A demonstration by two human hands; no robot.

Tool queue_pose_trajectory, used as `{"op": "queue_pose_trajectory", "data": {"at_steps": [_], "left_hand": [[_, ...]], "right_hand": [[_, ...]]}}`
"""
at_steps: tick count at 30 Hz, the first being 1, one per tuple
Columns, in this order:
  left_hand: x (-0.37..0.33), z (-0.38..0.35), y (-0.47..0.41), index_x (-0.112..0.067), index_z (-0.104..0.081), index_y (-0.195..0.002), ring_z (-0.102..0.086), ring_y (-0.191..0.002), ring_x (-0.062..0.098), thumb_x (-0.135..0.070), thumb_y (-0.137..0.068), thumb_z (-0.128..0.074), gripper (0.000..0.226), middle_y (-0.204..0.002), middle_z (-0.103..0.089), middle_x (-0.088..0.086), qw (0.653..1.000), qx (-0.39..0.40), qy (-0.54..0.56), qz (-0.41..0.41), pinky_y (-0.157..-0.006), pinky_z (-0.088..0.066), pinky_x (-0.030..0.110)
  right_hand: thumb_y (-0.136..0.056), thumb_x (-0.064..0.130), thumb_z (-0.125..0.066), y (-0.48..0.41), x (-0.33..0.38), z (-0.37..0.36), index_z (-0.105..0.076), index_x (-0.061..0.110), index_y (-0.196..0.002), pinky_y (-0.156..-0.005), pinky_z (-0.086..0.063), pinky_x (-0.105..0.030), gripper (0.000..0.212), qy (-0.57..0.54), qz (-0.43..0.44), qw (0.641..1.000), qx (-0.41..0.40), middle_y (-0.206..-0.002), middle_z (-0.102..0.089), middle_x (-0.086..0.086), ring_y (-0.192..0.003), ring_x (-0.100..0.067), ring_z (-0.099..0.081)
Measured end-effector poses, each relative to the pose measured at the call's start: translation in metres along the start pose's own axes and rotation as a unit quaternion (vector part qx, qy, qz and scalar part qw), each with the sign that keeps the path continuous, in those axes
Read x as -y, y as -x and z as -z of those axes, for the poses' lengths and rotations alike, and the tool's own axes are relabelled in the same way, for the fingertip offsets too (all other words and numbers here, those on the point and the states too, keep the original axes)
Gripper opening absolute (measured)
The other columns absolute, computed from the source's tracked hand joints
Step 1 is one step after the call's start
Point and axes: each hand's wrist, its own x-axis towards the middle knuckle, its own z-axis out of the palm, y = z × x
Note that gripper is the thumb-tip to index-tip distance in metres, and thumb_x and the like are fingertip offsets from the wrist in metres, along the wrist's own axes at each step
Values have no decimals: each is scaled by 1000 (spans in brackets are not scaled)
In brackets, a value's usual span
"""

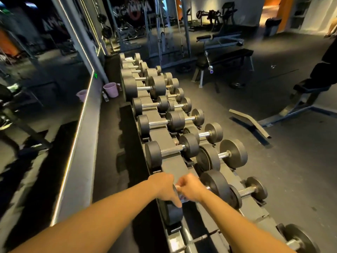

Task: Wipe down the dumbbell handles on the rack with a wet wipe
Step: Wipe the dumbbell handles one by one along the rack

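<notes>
Both hands meet on the nearest dumbbell, on the upper shelf of the rack.
The right hand is curled round the dumbbell's middle, with a pale wipe showing at its edge. The left hand lies over the near weight with its fingers hidden, so I cannot tell its grip.

Dim, patchy light; wide-angle bending and smeared blur at edges.

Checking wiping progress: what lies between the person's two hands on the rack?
In the head view, a pale crumpled wet wipe, lying on the nearest black dumbbell, fills the narrow gap between the left hand and the right hand.
</notes>
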Motion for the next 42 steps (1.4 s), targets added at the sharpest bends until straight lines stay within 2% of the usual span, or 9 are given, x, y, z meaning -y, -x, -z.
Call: {"op": "queue_pose_trajectory", "data": {"at_steps": [3,7,10,14,18,22,29,35,42], "left_hand": [[1,-1,-7,-17,-65,-102,-61,-81,14,-61,-69,-85,58,-96,-68,0,1000,-2,-3,2,-80,-54,33],[2,-4,-9,-16,-65,-106,-61,-84,16,-59,-72,-84,58,-98,-68,2,1000,0,-16,2,-80,-52,32],[5,-7,-13,-19,-64,-114,-64,-89,17,-66,-69,-82,68,-103,-69,0,1000,3,-20,-2,-85,-56,34],[3,-5,-15,-19,-64,-119,-67,-93,19,-72,-65,-81,78,-106,-71,0,999,18,-33,3,-89,-57,39],[0,-1,-16,-14,-67,-112,-66,-87,17,-64,-71,-83,66,-98,-72,1,999,23,-32,8,-83,-55,31],[2,-3,-22,-15,-68,-109,-66,-85,17,-64,-70,-83,64,-94,-71,0,999,24,-27,14,-83,-56,32],[9,-10,-27,-22,-64,-126,-67,-106,19,-70,-65,-83,80,-117,-71,-2,1000,19,-12,9,-97,-55,40],[6,-7,-19,-22,-65,-125,-66,-102,18,-72,-66,-80,79,-113,-71,-4,1000,19,-20,9,-96,-55,40],[5,-10,-12,-19,-60,-136,-63,-115,20,-62,-74,-81,78,-128,-67,1,1000,8,10,14,-103,-52,40]], "right_hand": [[-90,17,-68,-6,-4,1,-68,18,-86,-81,-62,-43,4,-10,24,999,43,-82,-72,-8,-83,-23,-71],[-89,17,-68,0,-6,-2,-60,25,-88,-70,-52,-28,11,71,65,994,41,-84,-66,0,-82,-16,-65],[-95,21,-63,5,-5,-4,-62,23,-96,-75,-54,-31,2,142,80,987,12,-88,-66,0,-85,-18,-65],[-97,27,-61,12,-4,3,-62,17,-112,-85,-55,-37,18,219,57,973,-37,-101,-67,-6,-94,-26,-66],[-91,17,-66,12,-3,-4,-63,19,-92,-77,-57,-38,3,150,82,985,22,-87,-66,-4,-83,-24,-64],[-95,19,-62,21,-12,1,-62,26,-82,-74,-55,-31,15,106,124,985,52,-79,-63,2,-77,-15,-62],[-97,26,-62,29,-19,12,-57,25,-100,-88,-54,-34,6,212,132,966,-66,-97,-63,3,-91,-17,-62],[-97,20,-61,43,-13,-9,-58,25,-94,-83,-53,-31,7,107,145,984,-11,-90,-64,2,-86,-14,-61],[-99,27,-56,35,-32,-9,-60,16,-108,-81,-54,-33,15,176,64,967,-172,-97,-66,-2,-90,-20,-65]]}}
